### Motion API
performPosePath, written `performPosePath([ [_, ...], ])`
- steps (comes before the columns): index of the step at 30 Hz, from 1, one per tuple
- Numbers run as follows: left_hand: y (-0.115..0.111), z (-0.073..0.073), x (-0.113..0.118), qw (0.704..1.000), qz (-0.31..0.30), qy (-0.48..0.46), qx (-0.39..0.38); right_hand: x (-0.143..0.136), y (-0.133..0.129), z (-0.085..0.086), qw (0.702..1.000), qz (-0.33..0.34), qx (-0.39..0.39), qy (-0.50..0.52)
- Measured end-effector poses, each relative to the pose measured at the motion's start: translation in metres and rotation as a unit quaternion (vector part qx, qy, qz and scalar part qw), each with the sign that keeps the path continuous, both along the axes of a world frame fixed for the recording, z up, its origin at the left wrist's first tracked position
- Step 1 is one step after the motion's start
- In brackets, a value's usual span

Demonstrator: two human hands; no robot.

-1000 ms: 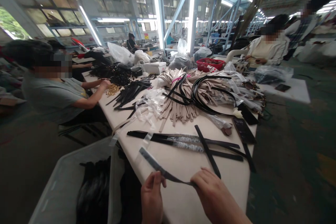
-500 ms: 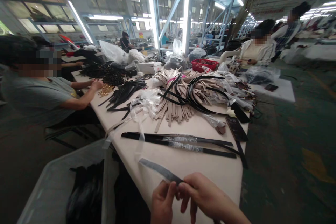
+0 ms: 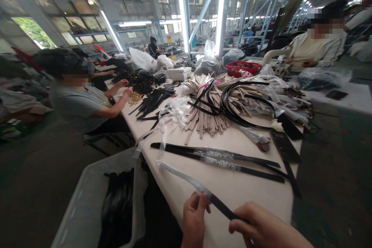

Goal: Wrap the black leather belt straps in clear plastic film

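A black strap [image 3: 221, 205] runs between my two hands over the near part of the table. My left hand [image 3: 196, 215] pinches it where a clear plastic sleeve [image 3: 183, 176] covers the strap's far end. Fingers of my right hand [image 3: 255, 221] are closed round the bare black part, lower right. Beyond them, two bundles of black straps [image 3: 255, 174] lie across the table, each wrapped with clear film at the middle. A fan of beige strips [image 3: 203, 120] with looped black straps on top sits farther back.
A translucent bin [image 3: 75, 201] holding black straps stands at the lower left, beside the table [image 3: 171, 190]. A person [image 3: 78, 100] sits at the left edge near small gold parts. A red basket [image 3: 242, 68] is farther back.
My hands have moved apart along the strap, with my right hand farther right and more black strap showing between them. The view has turned left, so the scene sits farther right.
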State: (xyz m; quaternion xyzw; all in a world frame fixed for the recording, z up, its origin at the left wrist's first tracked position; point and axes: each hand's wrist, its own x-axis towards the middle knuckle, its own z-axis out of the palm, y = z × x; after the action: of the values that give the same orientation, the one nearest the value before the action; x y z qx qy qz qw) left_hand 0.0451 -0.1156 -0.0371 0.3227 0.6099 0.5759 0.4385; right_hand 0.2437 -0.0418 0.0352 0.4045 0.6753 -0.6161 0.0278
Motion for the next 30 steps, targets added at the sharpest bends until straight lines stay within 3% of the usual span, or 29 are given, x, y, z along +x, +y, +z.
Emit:
performPosePath([
  [3,-0.001,0.007,0.017,0.995,-0.096,-0.016,0.035,-0.01,0.017,0.006,0.979,0.017,-0.169,0.116],
  [6,-0.001,0.011,0.022,0.993,-0.098,-0.002,0.07,-0.01,0.028,0.003,0.963,-0.002,-0.204,0.176],
  [9,-0.006,0.013,0.01,0.991,-0.032,0.096,0.092,0.006,0.028,-0.003,0.978,-0.025,-0.153,0.139],
  [11,-0.01,0.018,-0.003,0.962,-0.02,0.223,0.156,0.019,0.027,-0.006,0.992,-0.042,-0.072,0.091],
  [14,0.001,0.031,-0.02,0.862,-0.086,0.451,0.216,0.028,0.028,-0.005,0.999,-0.021,0.025,0.032],
  [17,0.037,0.038,-0.028,0.77,-0.212,0.581,0.157,0.025,0.036,0.004,0.999,0.037,-0.013,0.029],
  [19,0.065,0.034,-0.03,0.735,-0.278,0.608,0.112,0.024,0.044,0.01,0.997,0.057,-0.032,0.04],
  [22,0.091,0.021,-0.033,0.708,-0.302,0.635,0.064,0.029,0.053,0.01,0.996,0.026,0.079,0.01],
  [24,0.095,0.013,-0.032,0.7,-0.291,0.65,0.055,0.033,0.056,0.002,0.99,0.013,0.139,-0.028],
  [26,0.093,0.007,-0.023,0.694,-0.294,0.655,0.058,0.029,0.055,-0.009,0.988,0.011,0.15,-0.046],
  [30,0.085,-0.001,-0.001,0.683,-0.342,0.642,0.063,0.008,0.046,-0.03,0.986,-0.024,0.164,0.001],
])
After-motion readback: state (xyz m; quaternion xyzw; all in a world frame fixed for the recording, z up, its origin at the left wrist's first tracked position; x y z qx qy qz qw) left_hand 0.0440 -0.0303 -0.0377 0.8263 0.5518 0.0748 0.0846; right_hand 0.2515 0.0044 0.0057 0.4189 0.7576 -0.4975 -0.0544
